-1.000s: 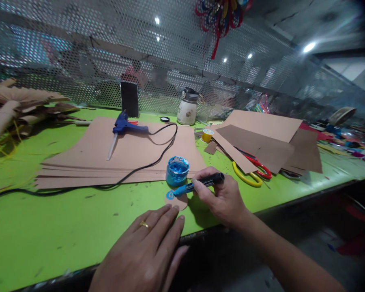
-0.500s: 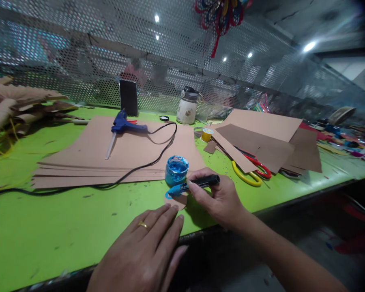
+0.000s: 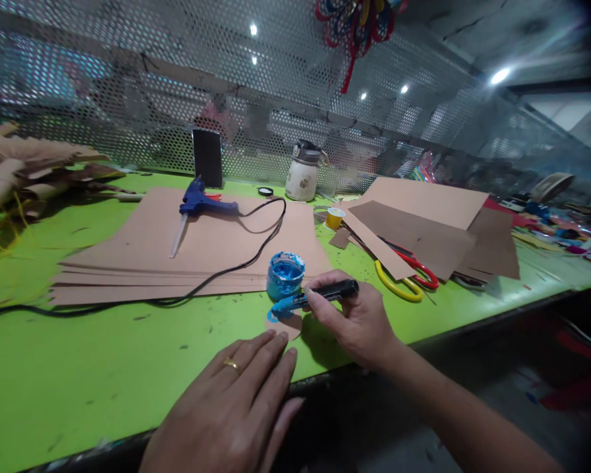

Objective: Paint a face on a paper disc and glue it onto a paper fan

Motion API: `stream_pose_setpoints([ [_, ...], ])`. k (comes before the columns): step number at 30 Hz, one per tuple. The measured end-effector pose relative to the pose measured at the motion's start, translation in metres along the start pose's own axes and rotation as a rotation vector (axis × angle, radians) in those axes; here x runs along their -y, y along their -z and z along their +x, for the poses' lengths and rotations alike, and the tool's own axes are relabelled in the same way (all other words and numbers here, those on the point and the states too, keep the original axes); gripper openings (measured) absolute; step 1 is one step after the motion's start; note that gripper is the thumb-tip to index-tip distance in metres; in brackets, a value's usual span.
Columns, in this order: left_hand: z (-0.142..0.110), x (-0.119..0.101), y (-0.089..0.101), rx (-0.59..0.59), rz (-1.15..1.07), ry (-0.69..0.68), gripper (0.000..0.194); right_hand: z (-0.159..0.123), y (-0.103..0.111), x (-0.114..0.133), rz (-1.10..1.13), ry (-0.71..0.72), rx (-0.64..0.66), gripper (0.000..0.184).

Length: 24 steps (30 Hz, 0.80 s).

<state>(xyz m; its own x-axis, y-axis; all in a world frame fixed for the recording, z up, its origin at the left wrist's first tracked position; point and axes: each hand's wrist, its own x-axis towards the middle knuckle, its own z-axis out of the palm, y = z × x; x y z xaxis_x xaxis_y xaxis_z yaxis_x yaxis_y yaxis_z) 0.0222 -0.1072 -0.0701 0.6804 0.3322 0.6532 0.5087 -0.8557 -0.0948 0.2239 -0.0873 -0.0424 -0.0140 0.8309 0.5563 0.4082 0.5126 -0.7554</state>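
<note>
In my right hand (image 3: 357,318) is a black marker pen (image 3: 331,291), pinched between thumb and fingers. Its front end is coated in blue paint and touches a small round piece of brown card (image 3: 288,326). A blue paint mark shows on the card's left part, by the tip. My left hand (image 3: 236,394), with a gold ring on one finger, lies flat with fingers stretched out, fingertips on the card's near edge. Just behind the card stands an open glass jar of blue paint (image 3: 284,279), smeared around its rim.
A blue glue gun (image 3: 204,202) rests on stacked brown card sheets (image 3: 236,240), its black cord (image 3: 217,279) running left. Red and yellow scissors (image 3: 398,286), a yellow thread spool (image 3: 334,219) and more card (image 3: 414,236) lie right. A phone (image 3: 207,159) and bottle (image 3: 303,174) stand behind.
The pen's back end and my right hand have shifted very slightly; the tip stays at the blue mark. My left hand remains in place.
</note>
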Motion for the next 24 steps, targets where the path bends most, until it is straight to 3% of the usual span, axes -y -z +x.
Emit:
stream_pose_setpoints([
  [9, 0.0003, 0.0016, 0.0003, -0.002, 0.021, -0.013, 0.029, 0.0007, -0.0005, -0.0006, -0.037, 0.014, 0.01, 0.005],
  [20, -0.0011, 0.0011, 0.0, 0.002, -0.001, 0.01, 0.029, -0.001, 0.0005, -0.0022, -0.017, -0.065, -0.074, 0.005],
  [24, -0.0012, 0.0, -0.0006, 0.002, 0.004, 0.016, 0.029, -0.0009, 0.0005, -0.0025, -0.008, -0.056, -0.031, 0.005],
])
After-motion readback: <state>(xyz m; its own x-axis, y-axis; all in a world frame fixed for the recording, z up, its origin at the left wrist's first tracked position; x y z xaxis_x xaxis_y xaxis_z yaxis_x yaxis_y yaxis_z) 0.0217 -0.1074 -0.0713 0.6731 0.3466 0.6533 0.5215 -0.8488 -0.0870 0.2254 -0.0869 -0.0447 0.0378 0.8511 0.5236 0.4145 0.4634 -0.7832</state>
